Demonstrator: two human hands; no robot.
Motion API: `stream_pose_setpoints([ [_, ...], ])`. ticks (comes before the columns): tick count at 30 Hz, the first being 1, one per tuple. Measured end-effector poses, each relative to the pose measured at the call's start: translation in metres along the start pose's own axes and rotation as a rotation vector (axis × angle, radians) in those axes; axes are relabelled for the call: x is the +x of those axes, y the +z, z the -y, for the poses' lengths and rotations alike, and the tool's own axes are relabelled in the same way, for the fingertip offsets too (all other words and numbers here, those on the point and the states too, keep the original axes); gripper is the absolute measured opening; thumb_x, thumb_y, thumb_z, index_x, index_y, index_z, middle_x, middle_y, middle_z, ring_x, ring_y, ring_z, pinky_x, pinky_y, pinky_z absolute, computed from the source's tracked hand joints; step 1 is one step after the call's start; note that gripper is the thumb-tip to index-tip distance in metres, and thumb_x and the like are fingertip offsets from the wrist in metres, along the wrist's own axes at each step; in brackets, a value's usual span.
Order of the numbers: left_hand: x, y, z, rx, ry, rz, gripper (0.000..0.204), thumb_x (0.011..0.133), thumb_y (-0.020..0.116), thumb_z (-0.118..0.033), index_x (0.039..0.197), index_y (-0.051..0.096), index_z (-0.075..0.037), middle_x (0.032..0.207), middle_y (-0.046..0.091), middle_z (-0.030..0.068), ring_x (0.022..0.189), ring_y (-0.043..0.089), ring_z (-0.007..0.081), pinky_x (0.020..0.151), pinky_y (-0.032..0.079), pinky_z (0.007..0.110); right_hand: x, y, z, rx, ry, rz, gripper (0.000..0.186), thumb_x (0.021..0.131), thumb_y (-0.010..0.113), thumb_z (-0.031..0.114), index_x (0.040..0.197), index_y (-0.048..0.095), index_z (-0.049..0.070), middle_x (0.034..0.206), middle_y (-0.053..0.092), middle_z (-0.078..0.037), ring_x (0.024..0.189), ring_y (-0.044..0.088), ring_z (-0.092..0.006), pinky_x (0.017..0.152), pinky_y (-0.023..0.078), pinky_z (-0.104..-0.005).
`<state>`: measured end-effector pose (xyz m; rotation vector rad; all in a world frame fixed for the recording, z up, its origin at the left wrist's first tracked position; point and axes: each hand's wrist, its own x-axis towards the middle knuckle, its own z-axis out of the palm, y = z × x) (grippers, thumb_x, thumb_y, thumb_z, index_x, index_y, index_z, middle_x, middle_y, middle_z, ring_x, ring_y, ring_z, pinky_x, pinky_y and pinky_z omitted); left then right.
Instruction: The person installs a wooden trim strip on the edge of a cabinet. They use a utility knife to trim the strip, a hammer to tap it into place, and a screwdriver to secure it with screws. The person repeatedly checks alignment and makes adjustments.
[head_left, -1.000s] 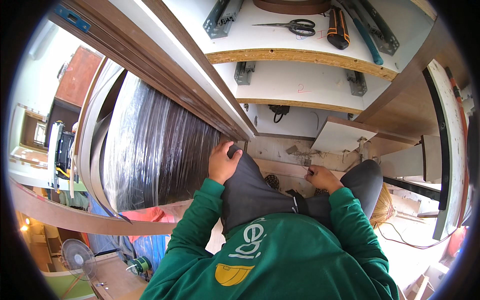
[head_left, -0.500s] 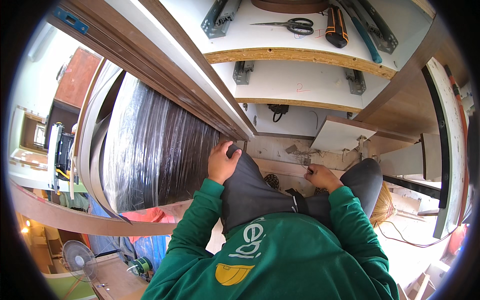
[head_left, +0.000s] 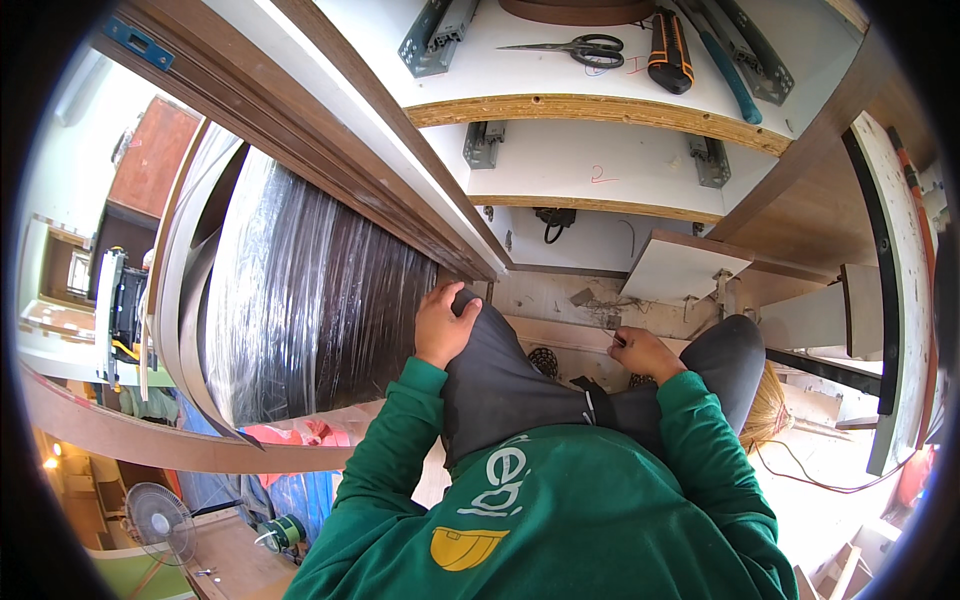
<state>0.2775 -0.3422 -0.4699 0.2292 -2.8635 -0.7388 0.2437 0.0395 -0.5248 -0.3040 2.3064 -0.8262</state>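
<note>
My left hand (head_left: 443, 325) rests on my left knee, its thumb apart from the fingers, which drape over the grey trouser (head_left: 500, 385). Between my knees hangs my right hand (head_left: 645, 355), fingers curled together. A small dark bit shows at its fingertips, too small to name. Beyond the hands stands an open white cabinet. Its top shelf (head_left: 480, 90) carries black-handled scissors (head_left: 597, 48), a black-and-orange tool handle (head_left: 670, 55), a teal-handled tool (head_left: 735, 85) and a brown coiled strip (head_left: 575, 10).
A large dark roll in clear plastic wrap (head_left: 320, 290) stands at my left. Metal drawer slides (head_left: 482, 145) line the cabinet's sides. A white panel (head_left: 680, 270) with hinges leans low at the cabinet. A straw broom (head_left: 765, 410) lies by my right knee; a fan (head_left: 162, 522) stands lower left.
The view has shifted very slightly. Both hands hold the same places.
</note>
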Motion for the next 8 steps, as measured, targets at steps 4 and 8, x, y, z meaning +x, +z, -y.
stream_pose_setpoints([
  [4, -0.0004, -0.0003, -0.0003, 0.002, -0.007, 0.001, 0.048, 0.092, 0.073, -0.038, 0.124, 0.069, -0.002, 0.129, 0.068, 0.0178, 0.120, 0.061, 0.0396, 0.104, 0.049, 0.046, -0.0005, -0.0002, 0.0003, -0.005, 0.024, 0.006, 0.033, 0.091, 0.068, 0.032, 0.104, 0.070, 0.002, 0.104, 0.072, -0.023, 0.102, 0.068, -0.0433, 0.090, 0.054, -0.0482],
  [8, -0.0002, -0.0005, -0.0005, -0.005, -0.017, 0.003, 0.049, 0.091, 0.074, -0.038, 0.124, 0.069, -0.003, 0.129, 0.068, 0.0181, 0.120, 0.061, 0.0395, 0.105, 0.049, 0.046, 0.0007, 0.0006, -0.0009, -0.016, 0.018, 0.007, 0.033, 0.091, 0.069, 0.033, 0.105, 0.071, 0.003, 0.106, 0.072, -0.023, 0.103, 0.068, -0.0424, 0.091, 0.054, -0.0483],
])
